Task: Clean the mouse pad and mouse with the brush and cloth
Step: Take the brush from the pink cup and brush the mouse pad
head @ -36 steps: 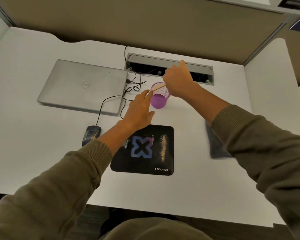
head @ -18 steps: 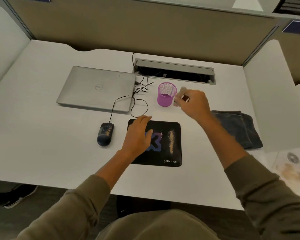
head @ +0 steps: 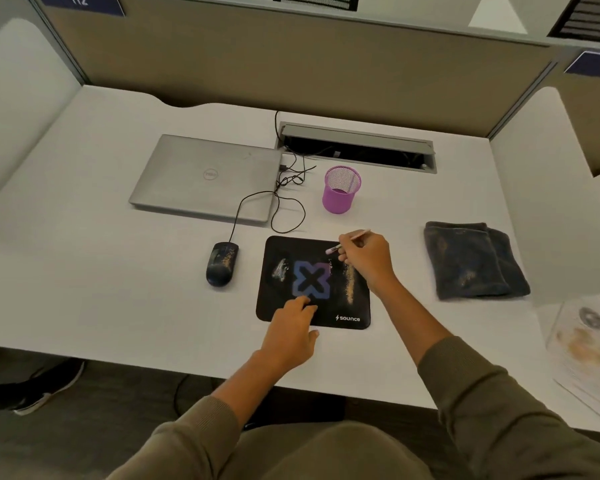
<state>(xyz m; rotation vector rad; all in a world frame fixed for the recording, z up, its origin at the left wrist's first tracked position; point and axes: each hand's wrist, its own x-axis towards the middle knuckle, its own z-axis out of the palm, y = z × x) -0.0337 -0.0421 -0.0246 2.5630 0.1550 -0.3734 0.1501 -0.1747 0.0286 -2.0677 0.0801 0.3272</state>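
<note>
A black mouse pad [head: 280, 247] with a purple X and streaks of dust lies in the middle of the white desk. My right hand [head: 366, 261] pinches a small brush [head: 347, 241] with its pale tip over the pad's upper right corner. My left hand [head: 291, 329] rests on the pad's lower edge, fingers pressing it down. A dark wired mouse [head: 221, 263], dusty on top, sits just left of the pad. A folded dark cloth [head: 473, 259] lies to the right of the pad.
A purple mesh cup [head: 341, 189] stands behind the pad. A shut silver laptop [head: 207, 178] lies at the back left, with the mouse cable looping beside it. A cable slot [head: 357, 147] opens at the desk's back. Papers [head: 589, 341] lie at far right.
My right hand took the brush from the purple cup and brought it down over the pad's upper right corner. My left hand slid back to the pad's lower edge.
</note>
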